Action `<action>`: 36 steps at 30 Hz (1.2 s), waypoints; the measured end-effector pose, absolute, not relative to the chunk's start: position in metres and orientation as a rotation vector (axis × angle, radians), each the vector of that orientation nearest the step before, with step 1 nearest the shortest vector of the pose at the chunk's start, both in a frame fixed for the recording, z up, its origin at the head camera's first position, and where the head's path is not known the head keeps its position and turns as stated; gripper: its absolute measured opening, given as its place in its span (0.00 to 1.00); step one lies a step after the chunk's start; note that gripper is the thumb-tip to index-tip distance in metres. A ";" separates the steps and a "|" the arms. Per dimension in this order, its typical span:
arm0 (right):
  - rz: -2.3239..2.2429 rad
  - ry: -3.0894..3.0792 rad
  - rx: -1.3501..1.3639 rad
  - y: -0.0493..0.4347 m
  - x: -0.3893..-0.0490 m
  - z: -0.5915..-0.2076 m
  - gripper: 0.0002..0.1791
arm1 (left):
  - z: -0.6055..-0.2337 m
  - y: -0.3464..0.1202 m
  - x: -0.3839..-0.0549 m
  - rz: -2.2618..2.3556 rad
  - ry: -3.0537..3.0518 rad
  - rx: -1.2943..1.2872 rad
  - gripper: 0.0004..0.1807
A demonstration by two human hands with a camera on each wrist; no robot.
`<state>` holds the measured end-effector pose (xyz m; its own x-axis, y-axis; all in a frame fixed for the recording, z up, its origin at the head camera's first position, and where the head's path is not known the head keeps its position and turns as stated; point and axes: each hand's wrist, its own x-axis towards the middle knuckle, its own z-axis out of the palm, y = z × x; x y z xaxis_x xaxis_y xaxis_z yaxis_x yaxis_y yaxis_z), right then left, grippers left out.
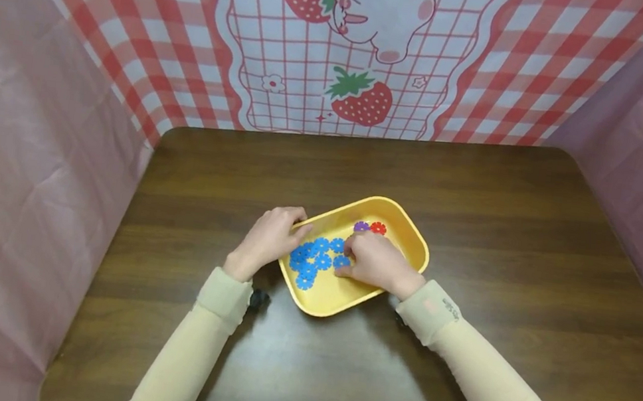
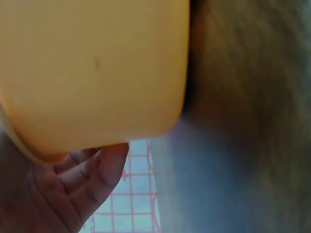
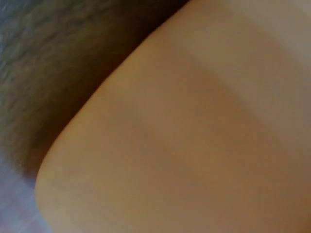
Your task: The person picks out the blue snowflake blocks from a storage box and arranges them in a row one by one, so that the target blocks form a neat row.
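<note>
From afar I see the left hand gripping the yellow tray, likely to steady it; inside, blue pieces lie just beside the right hand, whose pinch, if any, I cannot tell.

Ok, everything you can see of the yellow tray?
The open-topped yellow tray looks plastic, with smooth walls and rounded corners. It stands slantwise on the brown table, right end farther away. Blue flower-shaped pieces cluster toward its left; a purple piece and a red piece lie near its far wall. The left grip holds its left end; the right grip reaches inside.
</note>
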<state>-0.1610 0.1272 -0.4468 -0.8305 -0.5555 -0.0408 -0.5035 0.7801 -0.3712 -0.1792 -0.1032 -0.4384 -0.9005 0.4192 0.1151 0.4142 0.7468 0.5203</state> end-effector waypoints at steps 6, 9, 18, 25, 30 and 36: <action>-0.577 2.770 -0.904 0.123 -0.157 -0.446 0.14 | -0.433 -0.108 -0.179 0.850 2.841 0.703 0.07; -0.568 2.748 -0.951 0.120 -0.154 -0.445 0.13 | -0.432 -0.109 -0.178 0.835 2.830 0.726 0.06; -0.550 2.713 -1.000 0.115 -0.149 -0.446 0.14 | -0.433 -0.107 -0.176 0.847 2.849 0.756 0.03; -0.601 2.723 -1.012 0.119 -0.146 -0.442 0.12 | -0.433 -0.108 -0.177 0.854 2.847 0.747 0.04; -0.746 2.767 -1.002 0.139 -0.146 -0.422 0.13 | -0.429 -0.115 -0.179 0.941 2.750 0.750 0.05; -0.874 2.858 -0.944 0.184 -0.144 -0.393 0.18 | -0.421 -0.129 -0.183 1.037 2.643 0.766 0.05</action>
